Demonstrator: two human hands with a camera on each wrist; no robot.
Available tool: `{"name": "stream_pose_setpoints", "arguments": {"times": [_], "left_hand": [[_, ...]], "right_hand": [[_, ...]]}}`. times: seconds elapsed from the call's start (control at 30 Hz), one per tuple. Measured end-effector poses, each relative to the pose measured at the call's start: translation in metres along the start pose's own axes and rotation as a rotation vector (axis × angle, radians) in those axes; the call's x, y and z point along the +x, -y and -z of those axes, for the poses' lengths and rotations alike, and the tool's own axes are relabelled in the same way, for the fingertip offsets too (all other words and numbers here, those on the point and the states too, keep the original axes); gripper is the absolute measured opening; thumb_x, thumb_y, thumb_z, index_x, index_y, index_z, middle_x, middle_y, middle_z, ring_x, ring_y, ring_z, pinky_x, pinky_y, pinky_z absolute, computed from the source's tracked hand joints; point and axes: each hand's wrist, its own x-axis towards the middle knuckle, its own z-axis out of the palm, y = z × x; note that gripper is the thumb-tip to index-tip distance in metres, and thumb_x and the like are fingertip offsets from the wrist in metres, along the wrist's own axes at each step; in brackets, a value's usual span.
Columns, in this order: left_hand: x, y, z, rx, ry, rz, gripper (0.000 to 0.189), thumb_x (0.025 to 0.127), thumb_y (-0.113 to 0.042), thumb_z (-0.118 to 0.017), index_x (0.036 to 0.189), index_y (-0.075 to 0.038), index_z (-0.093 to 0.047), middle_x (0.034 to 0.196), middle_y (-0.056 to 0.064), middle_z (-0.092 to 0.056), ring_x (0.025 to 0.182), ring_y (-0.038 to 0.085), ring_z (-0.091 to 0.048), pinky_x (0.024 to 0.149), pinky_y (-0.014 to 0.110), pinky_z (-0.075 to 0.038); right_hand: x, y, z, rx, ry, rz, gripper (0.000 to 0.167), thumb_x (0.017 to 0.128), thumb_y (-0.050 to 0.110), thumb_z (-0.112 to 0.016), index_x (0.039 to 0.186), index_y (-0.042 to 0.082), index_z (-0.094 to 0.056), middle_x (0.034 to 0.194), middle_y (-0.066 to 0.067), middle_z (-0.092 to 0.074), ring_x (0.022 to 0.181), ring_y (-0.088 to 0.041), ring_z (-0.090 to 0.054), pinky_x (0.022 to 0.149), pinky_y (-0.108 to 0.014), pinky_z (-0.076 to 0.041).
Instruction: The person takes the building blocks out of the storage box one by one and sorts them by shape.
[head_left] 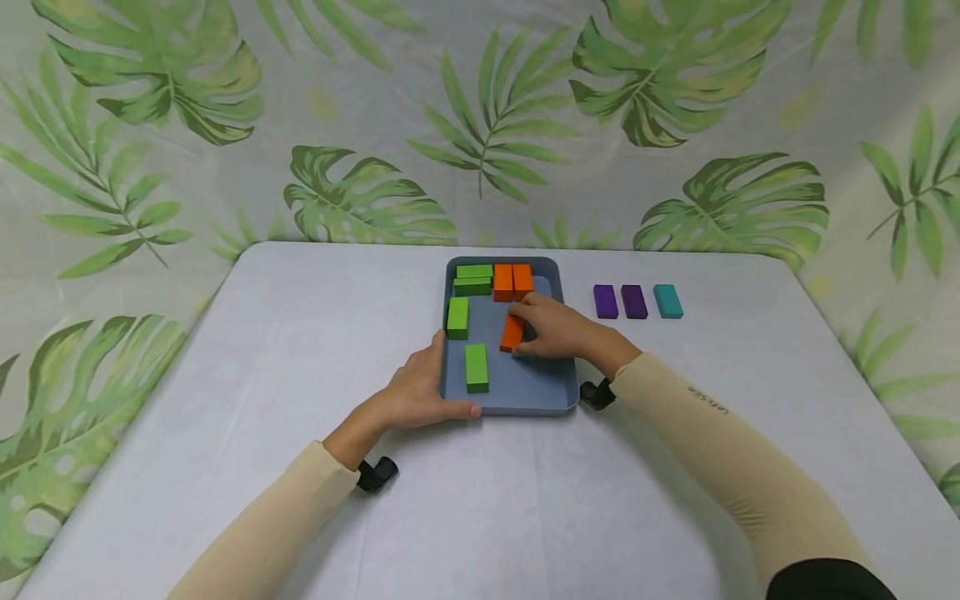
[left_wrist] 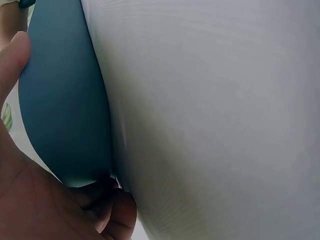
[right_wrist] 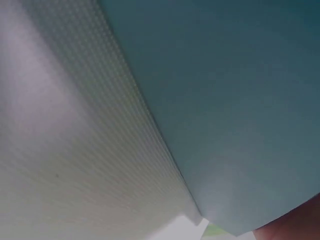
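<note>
We saw a blue-gray tray (head_left: 536, 387) on the white bench (head_left: 315, 333), and six blocks lay in it. In the tray's far left corner, two green blocks (head_left: 473, 287) sat close together, one just behind the other. Two orange blocks (head_left: 503, 284) lay side by side just right of them, by the tray's far wall. A third green block (head_left: 457, 319) lay along the tray's left wall, and a fourth green block (head_left: 477, 369) lay closer to the tray's near edge.

We saw the right hand (head_left: 557, 327) reach over the tray's right wall and bend down toward its middle. Its thumb and fingers were nearly closed, pinching one more orange block (head_left: 512, 333). We could not tell if that block touched the tray's floor. The left hand (head_left: 416, 392) held the tray's near left corner, with its thumb stretched out along the near edge and its fingers against the left wall. Right of the tray, two purple blocks (head_left: 606, 302) and one teal block (head_left: 667, 302) lay in a row.
</note>
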Motion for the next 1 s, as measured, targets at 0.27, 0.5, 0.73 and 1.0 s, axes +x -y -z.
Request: {"name": "stream_pose_setpoints", "arguments": {"times": [0.27, 0.5, 0.73, 1.0], "left_hand": [[0.000, 0.001, 0.000, -0.011, -0.010, -0.010, 0.126, 0.078, -0.053, -0.077, 0.158, 0.000, 0.005, 0.163, 0.024, -0.023, 0.147, 0.044, -0.027, 0.113, 0.062, -0.031], [0.000, 0.001, -0.001, -0.011, -0.009, -0.016, 0.126, 0.078, -0.053, -0.077, 0.158, -0.001, 0.005, 0.163, 0.024, -0.022, 0.147, 0.044, -0.027, 0.113, 0.062, -0.031], [0.000, 0.000, 0.001, -0.017, -0.027, -0.035, 0.125, 0.077, -0.052, -0.078, 0.158, -0.001, 0.003, 0.161, 0.024, -0.027, 0.145, 0.044, -0.032, 0.110, 0.062, -0.034], [0.001, 0.001, -0.001, -0.004, -0.023, -0.021, 0.126, 0.077, -0.053, -0.079, 0.158, -0.001, 0.003, 0.161, 0.023, -0.026, 0.146, 0.043, -0.031, 0.111, 0.062, -0.034]], "right_hand": [[0.003, 0.001, -0.004, -0.022, -0.006, -0.020, 0.072, 0.086, 0.038, -0.076, 0.143, 0.002, -0.050, 0.127, -0.015, -0.056, 0.103, -0.025, -0.053, 0.096, -0.039, -0.048], [0.002, -0.001, 0.001, 0.041, -0.001, -0.038, 0.070, 0.086, 0.034, -0.075, 0.143, 0.002, -0.050, 0.131, -0.016, -0.055, 0.108, -0.027, -0.055, 0.102, -0.042, -0.048], [-0.004, 0.001, 0.017, 0.121, -0.035, -0.004, 0.068, 0.085, 0.029, -0.075, 0.142, 0.001, -0.050, 0.139, -0.019, -0.051, 0.119, -0.031, -0.055, 0.108, -0.048, -0.044], [-0.021, -0.002, 0.036, 0.238, -0.089, 0.008, 0.070, 0.085, 0.026, -0.075, 0.146, 0.005, -0.047, 0.132, -0.016, -0.051, 0.122, -0.034, -0.056, 0.102, -0.048, -0.048]]}}
